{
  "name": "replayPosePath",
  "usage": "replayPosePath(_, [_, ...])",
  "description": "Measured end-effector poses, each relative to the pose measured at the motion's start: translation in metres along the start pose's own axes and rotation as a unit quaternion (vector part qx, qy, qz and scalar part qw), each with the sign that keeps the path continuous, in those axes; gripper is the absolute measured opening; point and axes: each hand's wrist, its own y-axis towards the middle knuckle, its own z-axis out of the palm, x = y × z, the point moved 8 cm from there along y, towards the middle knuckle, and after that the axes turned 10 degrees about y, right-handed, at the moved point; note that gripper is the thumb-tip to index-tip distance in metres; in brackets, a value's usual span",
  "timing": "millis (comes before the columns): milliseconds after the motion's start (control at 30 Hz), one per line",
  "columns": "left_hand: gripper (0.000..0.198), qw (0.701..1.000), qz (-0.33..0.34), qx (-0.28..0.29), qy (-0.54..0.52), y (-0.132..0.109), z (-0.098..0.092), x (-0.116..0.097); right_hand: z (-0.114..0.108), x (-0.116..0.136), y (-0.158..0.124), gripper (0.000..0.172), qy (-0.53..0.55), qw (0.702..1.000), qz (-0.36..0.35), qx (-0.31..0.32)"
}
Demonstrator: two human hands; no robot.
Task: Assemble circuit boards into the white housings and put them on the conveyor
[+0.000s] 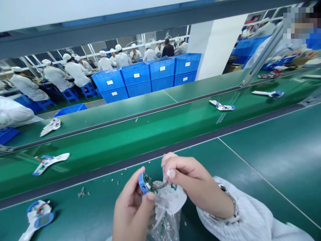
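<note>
My left hand (131, 209) is closed around a small white and blue plastic device part (150, 185) with red and black wires showing inside it. My right hand (190, 182) pinches the same part from the right, fingers curled over its top edge. A clear plastic wrap (167, 221) hangs below the part between both hands. Both hands hover just above the near green work surface (250, 174).
A green conveyor belt (150, 134) runs across, carrying similar white and blue parts (48, 162) (222, 106) (269, 93). Another part (37, 217) lies at the near left. Blue crates (147, 77) stand beyond, with several white-coated workers seated behind them.
</note>
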Motion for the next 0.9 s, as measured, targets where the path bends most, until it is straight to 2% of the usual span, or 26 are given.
replayPosePath(167, [0.040,0.995,0.070,0.022,0.060,-0.007,0.004,-0.015,0.020,0.015,-0.005,0.026,-0.124,0.985,-0.076,0.092])
replayPosePath(300, [0.037,0.990,0.094,0.061,0.088,-0.008,0.008,-0.017,0.025,0.020,-0.008,0.023,-0.171,0.974,-0.107,0.102])
replayPosePath(733, [0.036,0.987,0.087,0.114,0.073,-0.005,0.015,-0.017,0.024,0.016,-0.005,0.025,-0.140,0.982,-0.059,0.114])
replayPosePath(900, [0.040,0.977,0.123,0.128,0.119,-0.004,0.013,-0.018,0.025,0.016,-0.006,0.024,-0.164,0.976,-0.068,0.126])
